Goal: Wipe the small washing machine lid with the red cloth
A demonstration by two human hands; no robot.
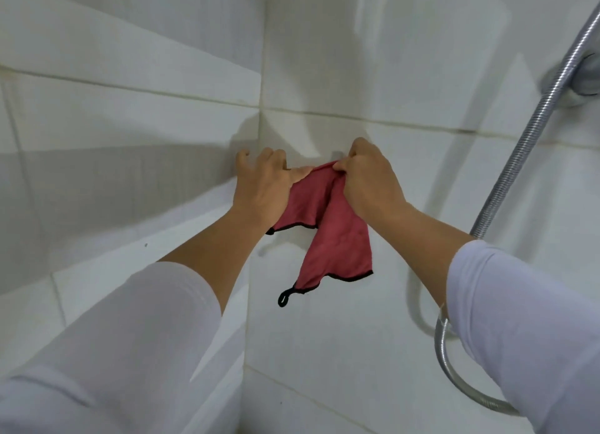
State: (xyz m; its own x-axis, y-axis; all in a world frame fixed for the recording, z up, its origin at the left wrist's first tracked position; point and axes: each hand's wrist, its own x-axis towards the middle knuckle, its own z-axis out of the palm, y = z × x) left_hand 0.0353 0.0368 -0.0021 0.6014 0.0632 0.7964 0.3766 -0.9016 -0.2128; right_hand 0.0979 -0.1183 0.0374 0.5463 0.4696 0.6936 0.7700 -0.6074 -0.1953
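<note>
A red cloth point(334, 238) with black edging and a black loop at its lower corner hangs in front of the tiled wall corner. My left hand point(263, 186) grips its upper left part, thumb pressed on the fabric. My right hand point(370, 180) pinches the cloth's top edge close beside the left hand. Both arms wear white sleeves. No washing machine or lid shows in this view.
White wall tiles point(130, 125) meet in a corner straight ahead. A metal shower hose point(519, 160) runs down the right side and loops under my right arm. A chrome wall fitting point(587, 76) sits at the far right edge.
</note>
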